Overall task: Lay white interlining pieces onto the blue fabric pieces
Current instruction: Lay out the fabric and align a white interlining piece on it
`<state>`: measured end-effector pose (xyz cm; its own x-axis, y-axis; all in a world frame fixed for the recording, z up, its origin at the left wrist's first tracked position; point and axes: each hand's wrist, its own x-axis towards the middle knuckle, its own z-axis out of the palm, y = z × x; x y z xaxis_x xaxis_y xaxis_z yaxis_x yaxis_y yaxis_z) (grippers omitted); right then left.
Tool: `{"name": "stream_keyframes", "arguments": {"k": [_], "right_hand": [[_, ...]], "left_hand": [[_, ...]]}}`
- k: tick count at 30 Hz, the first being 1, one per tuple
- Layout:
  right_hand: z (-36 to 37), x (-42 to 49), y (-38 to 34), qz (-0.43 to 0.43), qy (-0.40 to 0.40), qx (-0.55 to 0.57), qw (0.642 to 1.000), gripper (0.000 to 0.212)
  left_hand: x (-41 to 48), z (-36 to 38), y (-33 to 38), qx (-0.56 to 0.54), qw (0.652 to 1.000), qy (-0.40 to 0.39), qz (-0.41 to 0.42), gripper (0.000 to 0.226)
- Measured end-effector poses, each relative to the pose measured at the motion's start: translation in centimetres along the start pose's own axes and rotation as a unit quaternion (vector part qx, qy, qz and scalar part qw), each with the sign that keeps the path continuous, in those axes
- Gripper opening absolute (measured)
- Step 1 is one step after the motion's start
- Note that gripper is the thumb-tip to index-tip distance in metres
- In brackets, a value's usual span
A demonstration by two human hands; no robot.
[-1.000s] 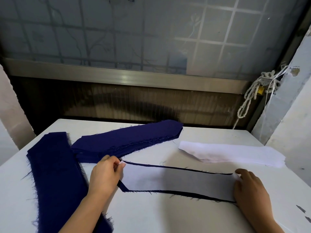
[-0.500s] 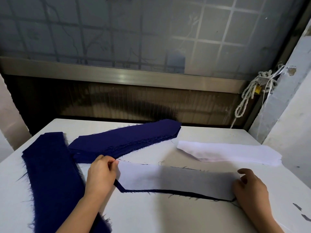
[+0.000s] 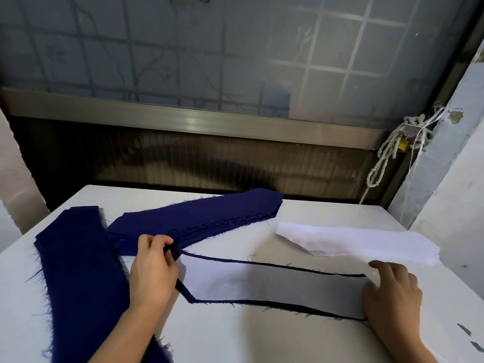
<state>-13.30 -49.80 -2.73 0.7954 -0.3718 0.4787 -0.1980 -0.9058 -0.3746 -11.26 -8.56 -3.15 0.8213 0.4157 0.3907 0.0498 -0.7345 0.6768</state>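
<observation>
Head view: on the white rectangular table [image 3: 235, 336], a long white interlining strip [image 3: 262, 284] is lying atop a dark blue fabric piece [image 3: 184, 290], front centre. The left hand [image 3: 153, 273] is pinching the blue piece's left tip; the right hand [image 3: 391, 294] is covering the right end, grip indiscernible.

The left hand [image 3: 153, 271] comes in from the near edge on a bare forearm, knuckles up. Its fingers are curled and the thumb is closed against them (a pinch) on the left corner of the blue fabric piece [image 3: 185, 291]. The right hand [image 3: 392, 292] lies palm down at the right, its fingers loosely extended toward the far side.
</observation>
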Motion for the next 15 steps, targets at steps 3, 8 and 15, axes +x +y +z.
{"name": "stream_keyframes", "arguments": {"k": [3,8,15], "right_hand": [[0.7,1.6,-1.5,-0.069,-0.001,0.022,0.997,0.033],[3.7,6.5,-5.6,-0.146,-0.125,0.072,0.979,0.023],[6.4,9.1,-8.5,-0.192,-0.204,-0.018,0.96,0.013]], "left_hand": [[0.0,0.1,0.2,0.001,1.0,-0.007,0.025,0.015],[0.0,0.1,0.3,-0.014,1.0,-0.003,0.024,0.009],[0.1,0.2,0.2,-0.024,0.999,-0.012,0.032,0.011]]}}
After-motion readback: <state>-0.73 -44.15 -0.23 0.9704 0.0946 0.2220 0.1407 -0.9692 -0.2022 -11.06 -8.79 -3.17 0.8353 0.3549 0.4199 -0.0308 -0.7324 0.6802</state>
